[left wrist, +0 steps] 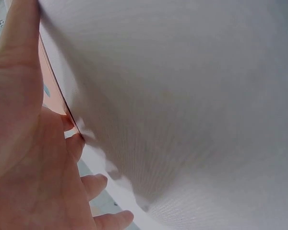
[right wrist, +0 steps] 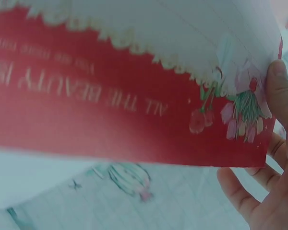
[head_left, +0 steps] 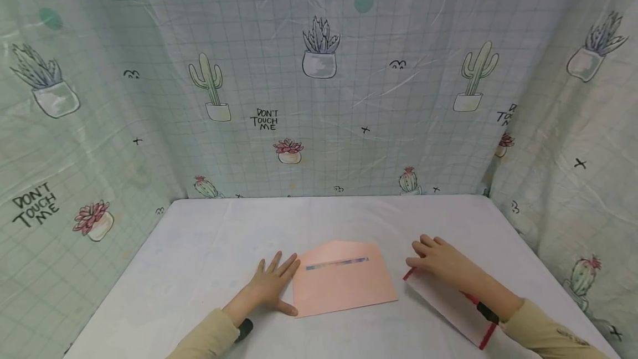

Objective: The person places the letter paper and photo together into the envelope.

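A pink envelope [head_left: 344, 287] lies on the white table, its flap opened away from me and a bluish patterned strip across it. My left hand [head_left: 273, 284] is spread beside its left edge, thumb and fingertips right at the paper. The left wrist view shows the envelope's edge [left wrist: 57, 88] running along the hand [left wrist: 33, 158]. Over on the right, my right hand [head_left: 441, 259] pinches a sheet of letter paper [head_left: 443, 298] by one end, holding it tilted. Close up, that sheet [right wrist: 129, 110] has a red border with printed text, tulips and ruled lines.
The white table [head_left: 239, 226] is backed and flanked by a hanging cloth [head_left: 319, 104] printed with cacti and potted plants. A dark wrist strap [head_left: 244, 330] shows at the left sleeve.
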{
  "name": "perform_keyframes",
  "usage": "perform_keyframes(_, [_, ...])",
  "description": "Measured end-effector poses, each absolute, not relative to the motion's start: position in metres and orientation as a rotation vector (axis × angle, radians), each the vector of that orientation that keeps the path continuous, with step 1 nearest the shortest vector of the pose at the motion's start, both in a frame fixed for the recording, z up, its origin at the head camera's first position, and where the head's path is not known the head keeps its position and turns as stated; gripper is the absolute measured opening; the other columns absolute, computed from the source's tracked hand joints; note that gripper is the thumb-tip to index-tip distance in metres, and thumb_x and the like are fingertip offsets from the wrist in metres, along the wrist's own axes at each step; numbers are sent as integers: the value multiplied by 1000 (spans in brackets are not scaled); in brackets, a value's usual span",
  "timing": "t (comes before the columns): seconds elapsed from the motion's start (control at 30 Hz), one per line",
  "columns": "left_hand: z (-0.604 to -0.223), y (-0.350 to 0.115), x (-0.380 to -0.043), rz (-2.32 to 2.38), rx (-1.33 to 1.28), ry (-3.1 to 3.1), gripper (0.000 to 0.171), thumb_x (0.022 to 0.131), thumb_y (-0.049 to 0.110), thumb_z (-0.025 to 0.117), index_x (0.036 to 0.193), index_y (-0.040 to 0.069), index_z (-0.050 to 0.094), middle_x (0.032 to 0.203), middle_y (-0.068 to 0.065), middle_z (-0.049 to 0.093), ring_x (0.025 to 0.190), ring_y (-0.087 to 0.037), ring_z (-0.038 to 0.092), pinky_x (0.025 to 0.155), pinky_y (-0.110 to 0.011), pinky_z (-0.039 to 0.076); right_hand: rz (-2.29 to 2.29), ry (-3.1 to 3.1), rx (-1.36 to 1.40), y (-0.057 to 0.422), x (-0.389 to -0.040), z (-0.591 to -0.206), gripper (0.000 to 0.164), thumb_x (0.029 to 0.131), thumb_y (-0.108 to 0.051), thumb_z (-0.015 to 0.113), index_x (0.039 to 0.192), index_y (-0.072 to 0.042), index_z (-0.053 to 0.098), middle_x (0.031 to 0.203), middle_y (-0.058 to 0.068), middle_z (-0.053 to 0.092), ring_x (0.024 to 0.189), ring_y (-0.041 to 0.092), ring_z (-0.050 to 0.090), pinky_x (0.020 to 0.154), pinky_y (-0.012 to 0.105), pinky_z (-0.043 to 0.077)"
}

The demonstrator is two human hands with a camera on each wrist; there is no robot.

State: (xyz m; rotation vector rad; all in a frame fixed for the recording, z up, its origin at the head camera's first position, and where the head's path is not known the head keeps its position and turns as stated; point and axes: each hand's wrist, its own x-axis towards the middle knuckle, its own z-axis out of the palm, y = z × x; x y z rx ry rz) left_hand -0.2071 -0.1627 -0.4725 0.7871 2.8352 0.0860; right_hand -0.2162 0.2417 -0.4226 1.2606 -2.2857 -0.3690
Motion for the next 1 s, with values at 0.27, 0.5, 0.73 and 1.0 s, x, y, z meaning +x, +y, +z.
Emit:
perform_keyframes(0.27, [-477,-164,-210,76,786,2836,108,59,64,65,141,7,22,150,-10,17,135,-43,13,98,-68,19,-81,-2576,1142,237,-224,-387,26,71,-14,72,88,-26,56,73,-11,46,68,4,41,56,17,37])
perform_keyframes(0.5, [-479,-164,-210,89,783,2842,109,58,65,65,141,7,22,150,-10,17,135,-43,13,98,-68,19,565,-2877,981,240,-228,-370,12,80,-13,64,85,-23,60,70,-13,53,58,-4,42,50,16,40])
perform_keyframes(0.73, [-477,-164,-211,90,780,2838,109,59,65,64,141,8,22,150,-9,16,135,-43,12,98,-68,18,949,-2975,865,251,-238,-365,10,84,-22,61,90,-15,59,74,-4,56,62,2,46,52,19,43])
perform_keyframes(1.0, [-476,-165,-211,84,784,2839,109,58,65,65,141,7,22,150,-10,16,135,-44,13,98,-68,19,1448,-3067,572,254,-246,-367,26,88,-24,54,104,-4,49,92,10,57,83,17,51,64,29,50])
